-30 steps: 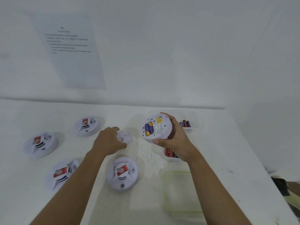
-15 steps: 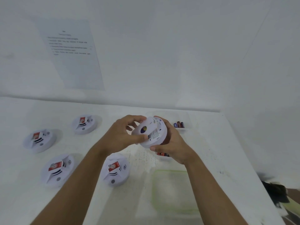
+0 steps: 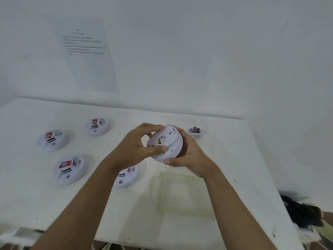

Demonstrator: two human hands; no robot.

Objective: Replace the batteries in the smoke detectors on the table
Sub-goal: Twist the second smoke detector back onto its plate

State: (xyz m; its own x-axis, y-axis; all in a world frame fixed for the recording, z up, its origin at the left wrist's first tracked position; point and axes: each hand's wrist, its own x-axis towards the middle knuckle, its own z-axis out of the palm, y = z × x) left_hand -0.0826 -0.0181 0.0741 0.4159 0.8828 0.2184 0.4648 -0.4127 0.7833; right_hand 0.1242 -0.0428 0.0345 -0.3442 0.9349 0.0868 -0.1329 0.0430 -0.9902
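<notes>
I hold a round white smoke detector [image 3: 166, 144] above the middle of the table, its back side with a white cover plate turned toward me. My right hand [image 3: 187, 156] cups it from behind and below. My left hand [image 3: 137, 145] presses on the cover plate, thumb across its lower edge. Several other white smoke detectors with red labels lie face up on the table: one [image 3: 97, 126] at the back, one [image 3: 53, 140] far left, one [image 3: 70, 168] front left, and one [image 3: 127, 177] partly hidden under my left wrist. Loose batteries [image 3: 195, 130] lie in a clear tray.
The clear battery tray [image 3: 183, 120] stands at the back right of the white table [image 3: 234, 159]. A clear green-rimmed container [image 3: 185, 193] sits in front of my right forearm. A printed sheet [image 3: 86, 53] hangs on the wall. A dark object [image 3: 302, 212] lies past the table's right edge.
My left hand picked up the round cover plate from the table and brought it onto the detector's back, covering the batteries. The detector stayed in my right hand.
</notes>
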